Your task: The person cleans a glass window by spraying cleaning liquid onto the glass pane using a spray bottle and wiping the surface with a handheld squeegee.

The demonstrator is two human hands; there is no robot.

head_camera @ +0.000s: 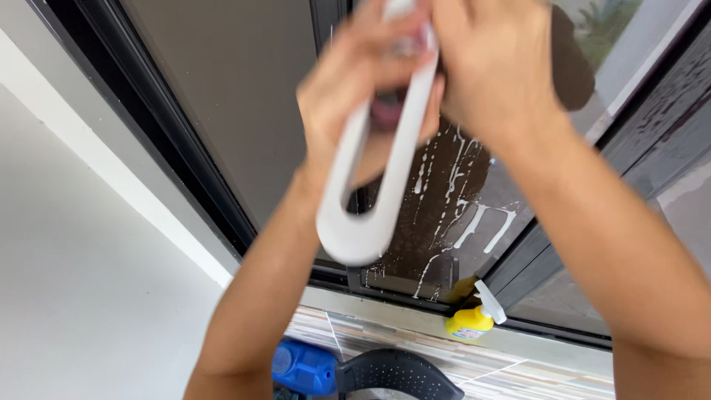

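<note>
Both my hands are raised close to the camera, in front of a dark glass window pane [237, 81]. My left hand [355, 81] grips a white U-shaped loop handle [363, 215] that hangs down from it. My right hand [496, 67] is closed around the top of the same tool, next to the left hand. The tool's upper end is hidden behind my fingers and blurred. White foamy streaks [459, 192] run down the glass behind the handle.
A yellow spray bottle with a white trigger [474, 315] stands on the sill by the black window frame [185, 170]. A blue object [304, 367] and a black perforated handle [400, 370] lie below on the tiled floor. A white wall [81, 259] is at left.
</note>
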